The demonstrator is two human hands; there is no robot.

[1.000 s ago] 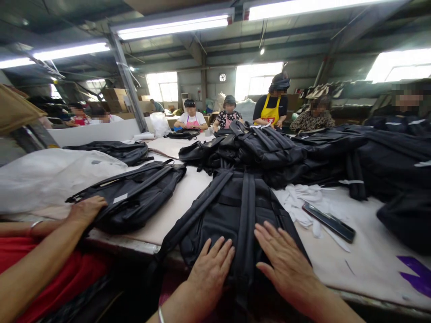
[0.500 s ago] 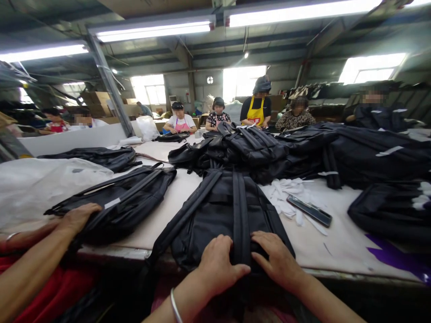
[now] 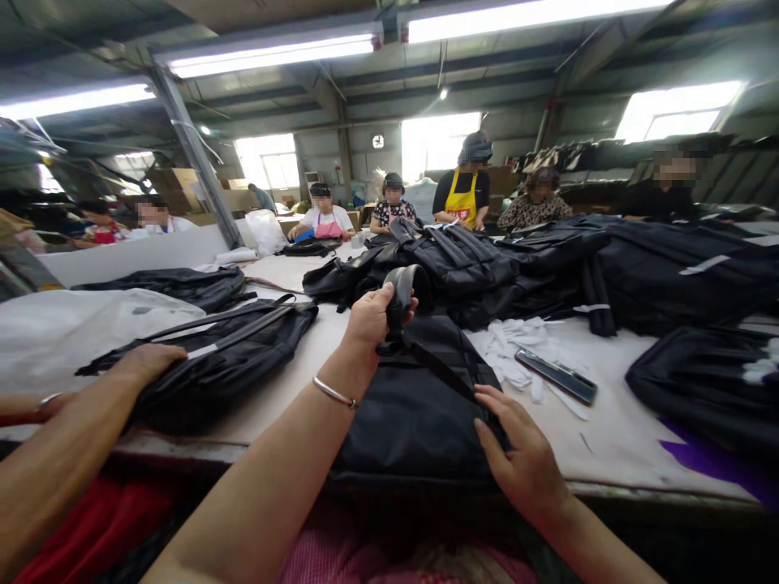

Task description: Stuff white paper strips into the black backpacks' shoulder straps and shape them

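Observation:
A black backpack (image 3: 419, 426) lies in front of me at the table's near edge. My left hand (image 3: 367, 324) is closed round black shoulder straps (image 3: 399, 298), holding them in a bent loop above the bag's far end. A silver bangle sits on that wrist. Lower down, my right hand (image 3: 517, 442) is at the backpack's right side, thumb and fingers gripping its edge; the fingertips are partly hidden against the dark fabric.
More black backpacks are heaped (image 3: 468, 259) beyond mine. White strips (image 3: 511, 349) and a phone (image 3: 557, 375) lie to the right, near a purple sheet (image 3: 712, 462). At left, a co-worker's hand (image 3: 149, 362) rests on another backpack (image 3: 213, 377). Several people work across the table.
My left hand has moved forward and up, lifting the straps off the bag. My right hand has shifted slightly right to the bag's side. The bag now lies with its straps raised.

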